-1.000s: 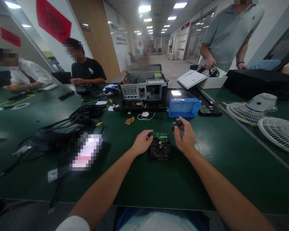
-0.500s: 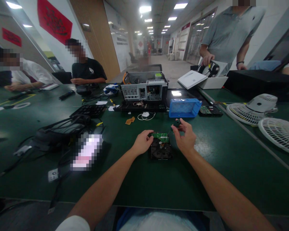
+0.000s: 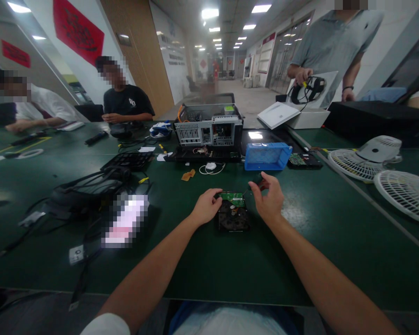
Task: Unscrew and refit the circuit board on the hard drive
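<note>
A hard drive point(image 3: 233, 220) lies on the green table in front of me, its underside up, with a green circuit board point(image 3: 232, 199) along its far part. My left hand point(image 3: 206, 208) is closed on the drive's left edge, steadying it against the table. In my right hand point(image 3: 270, 199) a small dark-handled screwdriver point(image 3: 256, 179) is pinched between thumb and fingers. Its thin shaft slants down toward the right side of the circuit board. Whether the tip touches a screw I cannot tell.
Beyond the drive stand a blue plastic bin point(image 3: 268, 157) and an opened computer case point(image 3: 208, 128). Left are a black strapped bundle point(image 3: 87, 188) and a lit phone point(image 3: 126, 219). White fan parts point(image 3: 380, 158) lie right. A person point(image 3: 335, 51) handles a cabled device across the table.
The screwdriver handle has turned slightly in my right hand's fingers. My left hand and the drive stay put. Across the table, the standing person's cabled dark device has shifted in the hand.
</note>
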`<state>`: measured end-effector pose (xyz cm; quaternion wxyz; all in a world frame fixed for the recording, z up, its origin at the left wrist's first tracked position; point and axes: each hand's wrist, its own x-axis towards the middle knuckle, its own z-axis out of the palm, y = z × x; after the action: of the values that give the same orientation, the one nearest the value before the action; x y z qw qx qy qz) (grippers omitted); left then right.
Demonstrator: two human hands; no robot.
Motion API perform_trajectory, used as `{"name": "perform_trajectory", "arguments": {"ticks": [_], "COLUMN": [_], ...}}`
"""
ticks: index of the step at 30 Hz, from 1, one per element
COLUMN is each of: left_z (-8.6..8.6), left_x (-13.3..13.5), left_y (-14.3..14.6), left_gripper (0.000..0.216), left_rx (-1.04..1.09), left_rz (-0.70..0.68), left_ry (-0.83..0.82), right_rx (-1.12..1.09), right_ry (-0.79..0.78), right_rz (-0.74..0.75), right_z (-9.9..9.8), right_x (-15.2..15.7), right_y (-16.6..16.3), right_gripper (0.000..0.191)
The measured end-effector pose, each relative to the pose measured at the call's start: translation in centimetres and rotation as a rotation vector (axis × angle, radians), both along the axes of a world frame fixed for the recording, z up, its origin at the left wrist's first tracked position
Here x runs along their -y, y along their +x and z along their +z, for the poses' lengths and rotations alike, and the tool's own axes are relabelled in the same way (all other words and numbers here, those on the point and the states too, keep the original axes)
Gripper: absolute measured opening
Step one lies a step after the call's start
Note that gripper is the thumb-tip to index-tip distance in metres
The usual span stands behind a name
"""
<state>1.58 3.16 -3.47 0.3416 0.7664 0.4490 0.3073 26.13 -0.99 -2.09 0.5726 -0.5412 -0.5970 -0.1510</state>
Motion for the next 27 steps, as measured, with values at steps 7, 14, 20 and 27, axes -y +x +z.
{"name": "perform_trajectory", "arguments": {"ticks": [7, 14, 20, 27], "left_z": [-0.5, 0.0, -0.1, -0.1], "left_x": [-0.1, 0.0, -0.1, 0.0], "left_y": [0.1, 0.0, 0.0, 0.0], "left_gripper": [0.038, 0.039, 0.040, 0.039], "left_rx": [0.004, -0.006, -0.012, -0.008], "left_rz": [0.016, 0.009, 0.010, 0.010], "left_ry": [0.017, 0.015, 0.017, 0.005], "right_rx": [0.042, 0.022, 0.037, 0.006], "right_ry": [0.005, 0.045, 0.058, 0.024], "right_rz": [0.061, 0.097, 0.059, 0.075], "right_z": [0.4, 0.5, 0.9, 1.2], "right_x": [-0.1, -0.3, 0.1, 0.6], "right_y": [0.0, -0.1, -0.4, -0.4], "right_gripper": [0.053, 0.053, 0.048, 0.044]}}
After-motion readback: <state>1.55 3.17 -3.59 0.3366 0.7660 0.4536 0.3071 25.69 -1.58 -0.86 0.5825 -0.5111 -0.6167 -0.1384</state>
